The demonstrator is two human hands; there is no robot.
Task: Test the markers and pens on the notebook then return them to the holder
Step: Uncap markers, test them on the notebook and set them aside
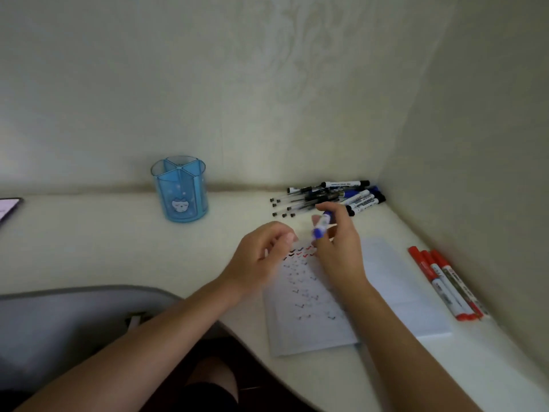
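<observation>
Right hand [338, 242] pinches blue marker [322, 225]

The round translucent blue plastic holder [180, 190] looks glossy. The open white paper notebook [350, 292] is matt. The cream worktop [89, 239] appears smooth; the red-capped plastic markers [445, 282] shine slightly.

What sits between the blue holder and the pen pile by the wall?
Nothing: the head view shows only bare desk between the holder and the pen pile.

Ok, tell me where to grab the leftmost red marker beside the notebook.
Best pinch the leftmost red marker across its white mid-barrel, coming from above and the notebook side: it lies flat, tight against its neighbours on the right, with the wall close beyond them.
</observation>
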